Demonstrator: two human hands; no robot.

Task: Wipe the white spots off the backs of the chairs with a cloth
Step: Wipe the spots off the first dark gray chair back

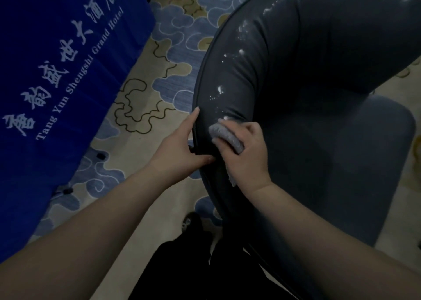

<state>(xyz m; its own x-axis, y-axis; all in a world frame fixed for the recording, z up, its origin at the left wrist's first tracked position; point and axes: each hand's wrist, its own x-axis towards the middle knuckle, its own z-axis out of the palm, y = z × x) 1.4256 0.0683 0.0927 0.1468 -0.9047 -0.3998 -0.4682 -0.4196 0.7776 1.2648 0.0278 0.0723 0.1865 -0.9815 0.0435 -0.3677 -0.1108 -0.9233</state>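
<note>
**Grey cloth at the near end of the chair back, most spots still to wipe**

Grey leather-like upholstery covers the chair back (307, 55), which curves from the person's body up and to the right across the view. Its long axis runs from the lower middle toward the upper right corner, with the outer face turned up toward the camera and the seat (364, 163) lying to its right.

The right hand (246, 156) presses a bunched grey cloth (225, 137) against the chair back at its near end, fingers curled over the wad, so that grip is closed on the cloth. The left hand (182, 144) steadies the piped left edge of the chair back just beside the cloth; its fingers lie straight along the rim with the thumb across toward the right hand, an open bracing touch and not a clasp.

By my reading, the task is at an early stage on this chair. White spots (219, 90) sit just beyond the cloth, and more of them trail along the crest of the chair back all the way to its far upper end. The short stretch of the chair back nearer the person than the cloth looks free of white, though dim light makes that uncertain. No other chair is in view, so how the rest stand cannot be told.

A blue banner (57, 71) with white lettering hangs left of the chair back, over patterned carpet (159, 49).
</note>
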